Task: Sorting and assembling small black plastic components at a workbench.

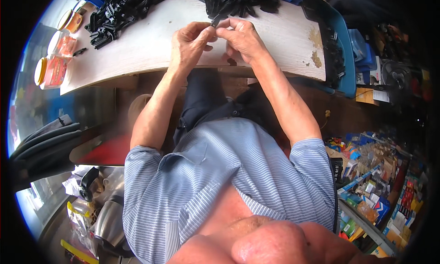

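Note:
Both my hands meet over the white worktable [156,39], close to its near edge. My left hand [190,39] pinches a small black plastic part [215,22] between thumb and fingers. From the other side, the thumb and forefinger of my right hand [243,38] close on the same part. Most of the part is hidden by the fingertips, so its exact shape does not show. Beyond my hands lie two heaps of similar black plastic parts, a left heap [114,16] and a right heap [240,2].
Jars with orange and yellow colours [54,71] line the table's left edge, near a single loose black part [79,52]. Blue bins stand at the back. A teal tub [346,57] holding black parts is at the right. Shelves of mixed packages [366,186] stand at lower right.

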Demonstrator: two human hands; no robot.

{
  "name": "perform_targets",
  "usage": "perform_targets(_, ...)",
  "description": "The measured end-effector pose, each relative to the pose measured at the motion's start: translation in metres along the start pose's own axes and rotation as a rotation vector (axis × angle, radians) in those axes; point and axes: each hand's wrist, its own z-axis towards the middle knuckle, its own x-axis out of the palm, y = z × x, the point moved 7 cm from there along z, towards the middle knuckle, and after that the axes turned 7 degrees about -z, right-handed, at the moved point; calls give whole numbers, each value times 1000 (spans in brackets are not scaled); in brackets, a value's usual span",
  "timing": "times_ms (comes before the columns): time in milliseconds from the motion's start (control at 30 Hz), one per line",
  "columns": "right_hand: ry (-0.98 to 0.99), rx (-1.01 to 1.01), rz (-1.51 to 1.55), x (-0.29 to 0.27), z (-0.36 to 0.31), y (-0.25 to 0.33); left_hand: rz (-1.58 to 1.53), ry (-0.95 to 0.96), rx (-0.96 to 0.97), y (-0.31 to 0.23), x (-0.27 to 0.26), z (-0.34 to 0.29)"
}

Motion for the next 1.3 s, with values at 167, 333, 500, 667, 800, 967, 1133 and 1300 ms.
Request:
perform_targets(167, -54, 29, 37, 2, 7, 0, 461, -185, 319, -23, -30, -5)
perform_targets(333, -130, 88, 0, 0, 17, -11, 943, -85, 602, -28, -17, -5)
perform_targets(500, -202, 141, -151, 0, 24, -19, 1198, 44, 621, -19, -3, 5)
perform_targets(667, -248, 174, -318, -7, 29, -20, 1272, 112, 671, -18, 8, 1)
perform_targets(800, -268, 166, -313, -7, 26, -20, 1256, 86, 679, -18, 5, -1)
perform_targets(967, -277, 238, -209, -6, 14, -16, 1093, 24, 759, -23, -2, -3)
perform_targets(1133, -149, 295, 5, -13, 8, -21, 880, 7, 809, -35, 0, -4)
perform_targets(1300, -87, 338, 54, -20, 1, -22, 749, 2, 887, -42, 6, -5)
